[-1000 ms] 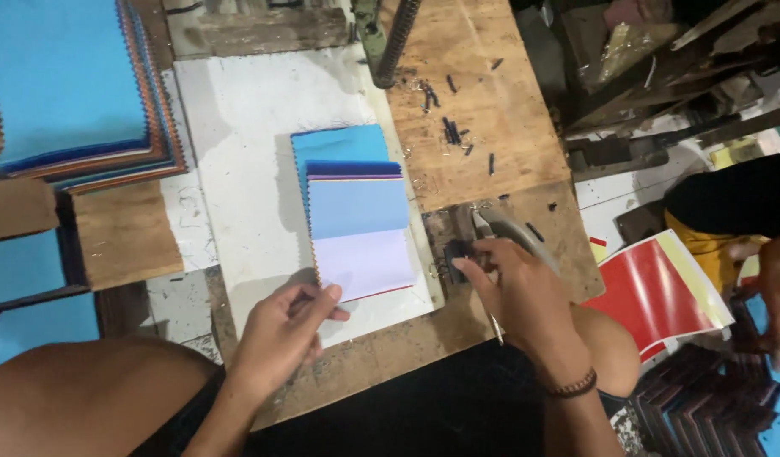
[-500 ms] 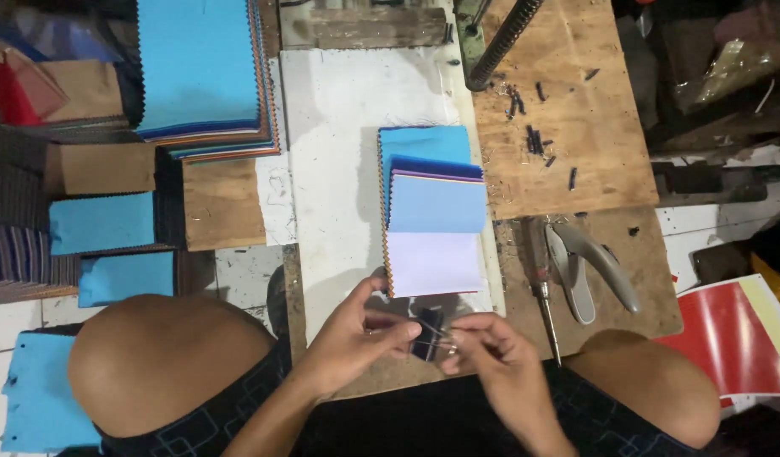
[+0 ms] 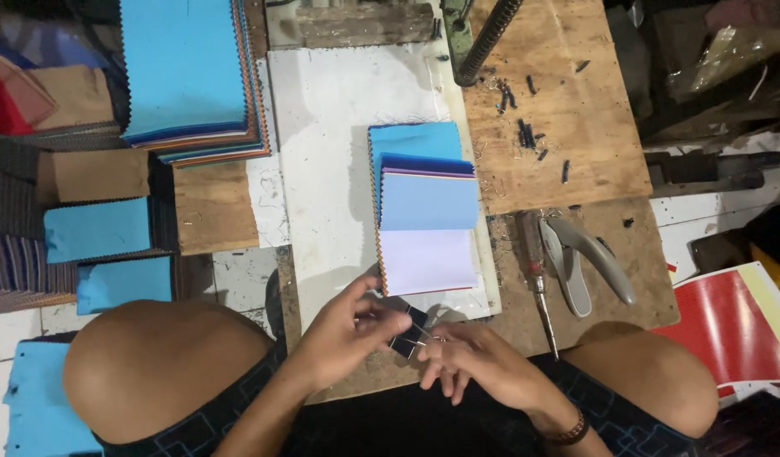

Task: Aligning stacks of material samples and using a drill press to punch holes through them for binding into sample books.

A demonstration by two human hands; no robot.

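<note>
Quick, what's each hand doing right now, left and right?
Left hand: fingers closed on a small black binder clip.
Right hand: fingers pinching the same clip's wire handle.

A worn wooden workbench point(image 3: 568, 127) fills the upper middle of the view, its top scuffed and scattered with small dark bits and loose threads. A white sheet point(image 3: 339, 127) covers the bench's left part. A dark metal post point(image 3: 483, 38) rises near the far edge. To the left, a smaller wooden board point(image 3: 214, 207) lies beside a pale, stained floor point(image 3: 9, 326). At the right, dark clutter sits in shadow, with a red and yellow panel point(image 3: 737, 326) on the ground. Light is dim and even.
</note>
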